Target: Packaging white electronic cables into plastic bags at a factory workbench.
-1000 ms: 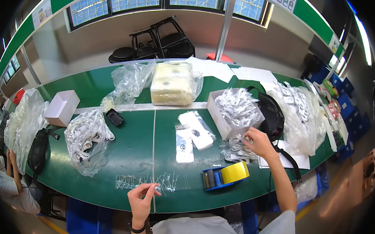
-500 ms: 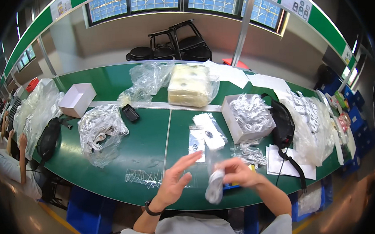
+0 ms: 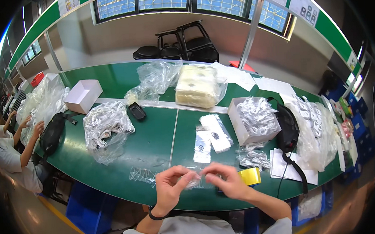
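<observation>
Clear plastic, a small bag (image 3: 195, 178), sits at lower centre, pinched between the left hand (image 3: 171, 189) and the right hand (image 3: 225, 180). Two open white boxes show: one (image 3: 83, 95) upper left, one (image 3: 250, 121) right of centre. A yellow tape roll (image 3: 251, 176) lies beside the right hand.

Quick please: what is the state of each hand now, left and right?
Left hand: closed, pinching one end of a small clear plastic bag.
Right hand: closed, pinching the other end of the same bag.
</observation>
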Motion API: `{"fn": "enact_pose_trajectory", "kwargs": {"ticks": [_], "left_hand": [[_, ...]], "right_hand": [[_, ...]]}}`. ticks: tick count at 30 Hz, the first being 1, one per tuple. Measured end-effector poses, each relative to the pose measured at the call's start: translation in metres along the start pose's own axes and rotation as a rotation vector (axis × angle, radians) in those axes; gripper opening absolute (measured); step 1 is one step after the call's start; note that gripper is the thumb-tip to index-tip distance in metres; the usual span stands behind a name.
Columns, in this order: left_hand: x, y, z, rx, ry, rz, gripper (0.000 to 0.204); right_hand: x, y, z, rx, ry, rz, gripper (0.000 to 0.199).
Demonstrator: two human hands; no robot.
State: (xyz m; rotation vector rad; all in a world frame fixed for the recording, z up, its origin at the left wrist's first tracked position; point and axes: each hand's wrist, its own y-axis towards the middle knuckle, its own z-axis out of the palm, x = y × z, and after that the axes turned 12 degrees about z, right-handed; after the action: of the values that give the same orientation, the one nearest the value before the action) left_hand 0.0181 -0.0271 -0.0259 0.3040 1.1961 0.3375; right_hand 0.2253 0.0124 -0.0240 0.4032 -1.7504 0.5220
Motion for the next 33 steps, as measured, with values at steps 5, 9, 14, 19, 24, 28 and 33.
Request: {"fn": "enact_pose_trajectory", "kwargs": {"ticks": [5,9,14,19,24,28,33], "left_hand": [[0.001,0.001,-0.010,0.034,-0.024,-0.045,0.015],[0.013,0.004,-0.017,0.225,-0.402,-0.371,0.028],[0.031,-0.008,-0.027,0.384,-0.734,-0.553,0.039],[0.021,-0.008,-0.020,0.327,-0.313,-0.336,0.055],[0.020,-0.014,-0.008,0.260,0.114,-0.093,0.056],[0.031,-0.017,-0.010,0.175,0.290,0.027,0.040],[0.029,-0.018,-0.006,0.100,0.347,0.071,0.033]], "right_hand": [[0.047,0.000,-0.007,-0.227,-0.300,-0.344,0.041],[0.071,0.007,0.006,-0.202,-0.378,-0.486,0.043],[0.068,0.018,-0.002,-0.051,-0.523,-0.629,0.025],[0.066,0.017,-0.005,-0.054,-0.559,-0.477,0.008],[0.063,0.020,0.000,-0.080,-0.609,-0.397,0.009],[0.060,0.022,0.008,-0.189,-0.727,-0.482,0.011],[0.060,0.021,0.014,-0.263,-0.855,-0.553,0.013]]}}
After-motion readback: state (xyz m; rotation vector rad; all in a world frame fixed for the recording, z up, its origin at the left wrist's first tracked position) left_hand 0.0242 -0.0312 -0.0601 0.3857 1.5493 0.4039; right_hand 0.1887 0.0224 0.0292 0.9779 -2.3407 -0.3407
